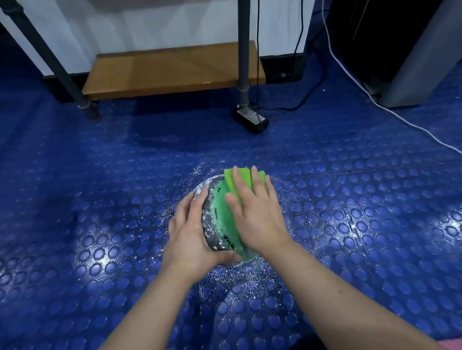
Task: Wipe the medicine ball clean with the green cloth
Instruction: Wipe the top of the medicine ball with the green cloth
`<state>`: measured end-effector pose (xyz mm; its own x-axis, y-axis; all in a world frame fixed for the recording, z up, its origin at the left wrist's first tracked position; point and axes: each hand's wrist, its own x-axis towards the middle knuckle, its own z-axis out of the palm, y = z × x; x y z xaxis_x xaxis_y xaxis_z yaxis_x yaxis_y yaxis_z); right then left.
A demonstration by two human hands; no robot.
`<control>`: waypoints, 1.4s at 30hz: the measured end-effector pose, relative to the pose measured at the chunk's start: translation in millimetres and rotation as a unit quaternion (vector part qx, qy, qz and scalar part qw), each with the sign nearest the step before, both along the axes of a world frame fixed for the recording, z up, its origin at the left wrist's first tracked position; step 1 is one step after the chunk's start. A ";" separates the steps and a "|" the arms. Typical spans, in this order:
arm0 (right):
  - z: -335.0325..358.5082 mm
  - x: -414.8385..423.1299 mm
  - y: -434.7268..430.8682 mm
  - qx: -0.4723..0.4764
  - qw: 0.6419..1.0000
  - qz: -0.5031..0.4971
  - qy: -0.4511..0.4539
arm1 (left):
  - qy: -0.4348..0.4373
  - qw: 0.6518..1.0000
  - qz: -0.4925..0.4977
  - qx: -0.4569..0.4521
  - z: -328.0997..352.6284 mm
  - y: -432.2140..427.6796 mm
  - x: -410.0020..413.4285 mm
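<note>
Left hand: grip cupped round the left side of the ball, thumb underneath. Right hand: fingers straight and spread, pressing the green cloth flat on the ball's upper right. Ball sits on the blue studded floor, ringed by white powder. Beyond, a wooden shelf.

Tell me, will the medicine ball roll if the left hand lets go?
Probably: the medicine ball is round, and the left hand cups it on the floor. White powder on its dark side likely makes it slippery.
</note>
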<state>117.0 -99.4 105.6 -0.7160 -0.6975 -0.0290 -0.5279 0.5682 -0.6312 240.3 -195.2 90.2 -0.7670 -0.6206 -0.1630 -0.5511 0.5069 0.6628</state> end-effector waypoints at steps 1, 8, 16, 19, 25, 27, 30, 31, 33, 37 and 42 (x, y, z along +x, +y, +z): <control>-4.4 0.7 -1.6 0.025 1.000 0.001 -0.001 | 0.003 1.000 0.000 -0.001 -0.9 0.5 0.4; -13.2 -19.7 -15.5 0.030 0.993 -0.088 -0.069 | -0.002 1.000 -0.015 -0.014 2.4 -0.2 0.1; -5.7 -52.5 -9.8 -0.028 0.951 -0.183 -0.249 | -0.017 1.000 0.000 0.000 -2.6 -4.5 10.5; 1.9 -34.8 -3.5 -0.079 0.980 -0.117 -0.139 | -0.014 1.000 -0.001 0.000 -4.4 -8.0 7.9; -10.6 -5.2 -13.6 0.019 1.000 0.011 0.008 | 0.005 1.000 0.002 0.011 -12.5 -12.5 8.3; -11.6 -11.3 -20.6 0.011 1.000 -0.016 -0.011 | 0.011 1.000 0.008 0.017 -11.9 -15.3 7.0; -6.1 -18.9 -34.6 0.026 0.997 -0.056 -0.052 | 0.000 1.000 0.006 0.027 -7.1 -20.8 0.0; -3.8 -23.3 -37.7 0.029 0.995 -0.065 -0.070 | -0.008 1.000 0.004 0.028 -5.2 -22.2 -2.0; 2.7 -36.7 -40.5 0.035 0.984 -0.098 -0.143 | -0.017 0.999 0.001 0.030 -3.5 -22.7 -3.2; -4.3 -66.6 -27.4 0.042 0.937 -0.178 -0.298 | -0.025 0.999 -0.007 0.026 -4.9 -20.1 1.6; -2.3 -57.1 2.9 -0.089 0.953 -0.163 -0.238 | -0.033 0.999 -0.019 0.013 -2.1 -26.0 -4.2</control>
<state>59.9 -96.4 103.4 -0.8307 -0.4643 -0.3071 0.0294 0.5143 -0.8571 236.1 -221.2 88.1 -0.7771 -0.5860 -0.2298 -0.5745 0.5112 0.6393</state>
